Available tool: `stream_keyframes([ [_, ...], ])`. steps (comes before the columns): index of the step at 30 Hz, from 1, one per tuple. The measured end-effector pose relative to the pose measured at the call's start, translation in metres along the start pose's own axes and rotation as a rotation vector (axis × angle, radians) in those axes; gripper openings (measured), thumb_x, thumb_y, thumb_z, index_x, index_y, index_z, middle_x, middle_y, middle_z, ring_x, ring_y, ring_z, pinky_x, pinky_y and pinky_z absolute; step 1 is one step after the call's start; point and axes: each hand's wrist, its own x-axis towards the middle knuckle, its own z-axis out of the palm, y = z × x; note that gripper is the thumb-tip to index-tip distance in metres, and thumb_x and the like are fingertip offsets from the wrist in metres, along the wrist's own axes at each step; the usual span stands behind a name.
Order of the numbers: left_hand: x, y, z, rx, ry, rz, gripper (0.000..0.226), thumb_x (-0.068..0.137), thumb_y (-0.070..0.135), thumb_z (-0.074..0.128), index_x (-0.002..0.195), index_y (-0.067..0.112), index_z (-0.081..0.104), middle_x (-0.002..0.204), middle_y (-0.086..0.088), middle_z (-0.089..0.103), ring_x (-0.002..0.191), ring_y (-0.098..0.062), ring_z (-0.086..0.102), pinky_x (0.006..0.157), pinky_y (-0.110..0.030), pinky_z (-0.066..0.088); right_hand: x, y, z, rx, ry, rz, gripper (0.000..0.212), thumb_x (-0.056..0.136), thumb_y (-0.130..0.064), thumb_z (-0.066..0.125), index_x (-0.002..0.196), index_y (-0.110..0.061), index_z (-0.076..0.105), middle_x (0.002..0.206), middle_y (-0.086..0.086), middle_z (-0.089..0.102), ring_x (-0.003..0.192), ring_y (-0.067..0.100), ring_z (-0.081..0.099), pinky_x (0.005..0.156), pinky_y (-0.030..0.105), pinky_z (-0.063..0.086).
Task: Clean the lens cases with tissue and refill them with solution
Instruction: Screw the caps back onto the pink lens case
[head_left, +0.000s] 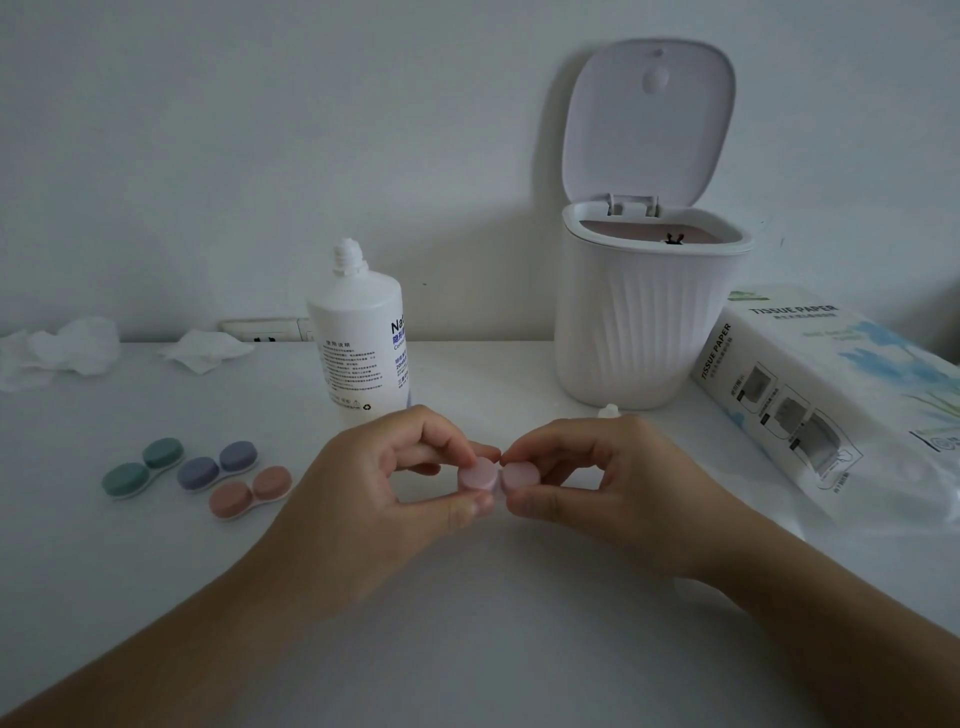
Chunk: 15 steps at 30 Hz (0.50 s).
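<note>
A pale pink lens case (497, 478) with both round caps on is held just above the white table (467, 649). My left hand (384, 483) pinches its left cap between thumb and fingertips. My right hand (602, 478) pinches its right cap the same way. Three closed lens cases lie to the left: a green one (143, 467), a purple one (217, 464) and an orange one (250, 491). The white solution bottle (358, 332) stands uncapped behind my left hand. Its small white cap (609, 411) lies by the bin, partly hidden by my right hand.
A ribbed white bin (644, 322) stands at the back right with its lid up. A tissue paper pack (831, 400) lies on its side at the right. Crumpled tissues (67, 348) and another tissue (205, 351) lie at the back left by the wall.
</note>
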Motion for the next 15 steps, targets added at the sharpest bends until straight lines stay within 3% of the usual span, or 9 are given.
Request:
stream_keyframes([
  [3, 0.0002, -0.0002, -0.0012, 0.011, -0.003, 0.011, 0.024, 0.07, 0.05, 0.077, 0.086, 0.034, 0.067, 0.097, 0.02, 0.077, 0.098, -0.001, 0.071, 0.087, -0.025, 0.048, -0.0002, -0.0005, -0.0003, 0.005, 0.012, -0.002, 0.018, 0.083, -0.027, 0.08, 0.1, -0.026, 0.076, 0.09, -0.013, 0.075, 0.085, 0.006, 0.071, 0.077, 0.013, 0.052],
  [8, 0.0004, -0.0021, -0.0034, 0.039, -0.011, 0.041, 0.018, 0.074, 0.044, 0.078, 0.086, 0.034, 0.07, 0.103, 0.018, 0.076, 0.103, -0.007, 0.07, 0.088, -0.034, 0.054, -0.0011, -0.0024, -0.0009, 0.001, 0.018, 0.004, 0.017, 0.083, -0.027, 0.08, 0.1, -0.025, 0.076, 0.088, -0.017, 0.074, 0.083, 0.002, 0.07, 0.074, 0.006, 0.046],
  [11, 0.0003, -0.0024, -0.0038, 0.085, 0.027, 0.104, 0.023, 0.073, 0.048, 0.077, 0.087, 0.031, 0.072, 0.095, 0.006, 0.073, 0.091, -0.02, 0.066, 0.079, -0.043, 0.055, -0.001, -0.0039, -0.0014, 0.0, 0.017, 0.009, 0.017, 0.083, -0.028, 0.08, 0.099, -0.025, 0.076, 0.088, -0.018, 0.074, 0.083, 0.001, 0.07, 0.073, 0.005, 0.045],
  [15, 0.0008, -0.0033, -0.0045, 0.067, 0.014, 0.107, 0.026, 0.072, 0.049, 0.076, 0.088, 0.029, 0.074, 0.091, 0.003, 0.072, 0.083, -0.021, 0.063, 0.076, -0.049, 0.053, -0.0007, -0.0036, -0.0016, -0.003, 0.014, 0.006, 0.017, 0.084, -0.027, 0.08, 0.1, -0.024, 0.076, 0.089, -0.016, 0.074, 0.084, 0.004, 0.07, 0.075, 0.008, 0.048],
])
